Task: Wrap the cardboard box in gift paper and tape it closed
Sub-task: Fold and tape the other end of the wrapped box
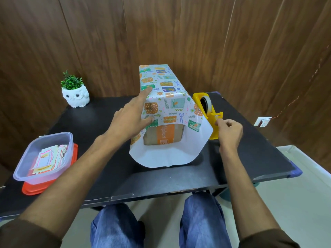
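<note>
While left hand [129, 120] presses gift paper [168, 97] flat-fingered, right hand [230, 131] grip pinches tape [208, 104] at dispenser [214, 136].

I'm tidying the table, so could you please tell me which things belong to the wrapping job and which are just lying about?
For the job: box, gift paper, dispenser, tape.
Lying about: owl planter, tub of paper slips, red lid under it.
</note>
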